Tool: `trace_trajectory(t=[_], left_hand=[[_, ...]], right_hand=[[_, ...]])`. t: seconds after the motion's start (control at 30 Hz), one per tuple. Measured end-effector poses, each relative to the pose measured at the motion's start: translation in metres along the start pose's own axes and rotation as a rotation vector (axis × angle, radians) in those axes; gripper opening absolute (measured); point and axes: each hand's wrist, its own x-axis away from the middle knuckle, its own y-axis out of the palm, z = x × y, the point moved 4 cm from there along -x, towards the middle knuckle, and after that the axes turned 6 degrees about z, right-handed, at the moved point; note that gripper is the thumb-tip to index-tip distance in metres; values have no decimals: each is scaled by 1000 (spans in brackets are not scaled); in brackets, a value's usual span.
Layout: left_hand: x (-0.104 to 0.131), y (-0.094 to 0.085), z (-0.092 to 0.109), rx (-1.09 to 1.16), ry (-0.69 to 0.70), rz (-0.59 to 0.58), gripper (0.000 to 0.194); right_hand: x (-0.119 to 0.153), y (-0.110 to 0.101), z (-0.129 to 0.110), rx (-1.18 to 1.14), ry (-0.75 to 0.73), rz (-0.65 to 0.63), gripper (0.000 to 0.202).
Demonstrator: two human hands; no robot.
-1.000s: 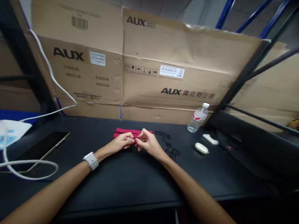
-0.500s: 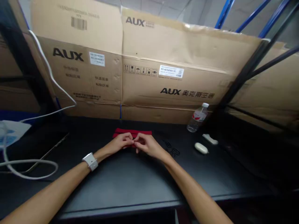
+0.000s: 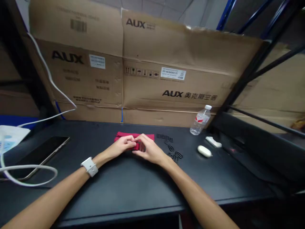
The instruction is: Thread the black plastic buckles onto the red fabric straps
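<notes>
A red strap-like cloth (image 3: 147,136) lies on the black table, with part of it between my hands. My left hand (image 3: 124,144) is closed, its thumb and fingers pinching the red cloth at its near side. Beside it, my right hand (image 3: 149,149) curves around the same spot, thumb and index finger apart, with red and a small dark piece showing between the hands. Whether the right fingers grip that piece is unclear. Several small black buckles (image 3: 177,155) lie on the table to the right of my right hand, and more form a row (image 3: 165,137) behind them.
A water bottle (image 3: 200,120) stands at the back right, near a white oval case (image 3: 204,151) and a white piece (image 3: 213,142). At left are a phone (image 3: 45,156), a white cable (image 3: 51,173) and a paper sheet (image 3: 10,136). Cardboard (image 3: 143,86) walls the back.
My right thumb and fingers have spread apart, opening a gap where red cloth shows. My left hand stays nearly in place. The view is shifted slightly and the black buckles look clearer.
</notes>
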Motion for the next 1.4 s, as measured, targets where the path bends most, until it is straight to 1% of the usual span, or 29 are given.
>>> trace_trajectory(t=[0.07,0.1,0.17,0.23,0.37,0.47,0.53,0.6,0.7,0.77,0.87,1.03,1.07,1.13,1.23,1.33,1.4], left_hand=[[0,-1,2,13,-21,-4,36],[1,-2,3,18,-27,16,35],[2,-6,7,26,-20,82,34],[4,-9,12,23,-11,107,32],[6,-12,16,-111,-15,67,29],[4,-13,15,-216,49,71,28],[2,-12,13,-222,81,56,26],[0,-11,11,-200,78,45,26],[-2,-10,9,-151,19,52,27],[-2,-9,10,-103,-20,76,26],[-2,-10,11,-43,-41,112,24],[-4,-22,7,62,-84,212,21],[-4,-25,6,80,-86,223,21],[-5,-28,3,104,-87,209,21],[-7,-27,-2,145,-95,193,23],[-8,-28,-4,212,-50,226,27],[-7,-31,-2,196,5,245,28]], right_hand=[[-1,-2,0,37,-32,23,33],[-1,-3,1,50,-37,41,33],[-2,-5,3,65,-19,81,34],[-2,-7,6,66,16,114,34],[-1,-10,9,57,32,150,32],[-1,-9,8,64,15,134,32],[0,-9,7,77,11,123,31],[0,-8,6,88,8,118,31],[0,-8,6,74,1,117,31],[-1,-7,8,50,15,121,32],[-3,-6,14,2,63,122,34],[-3,-14,27,-99,138,170,35],[-3,-17,28,-91,140,180,34],[-4,-22,28,-43,126,189,33],[-3,-23,27,-6,137,201,35],[-2,-18,30,-79,172,197,33],[-2,-15,34,-122,190,203,31]])
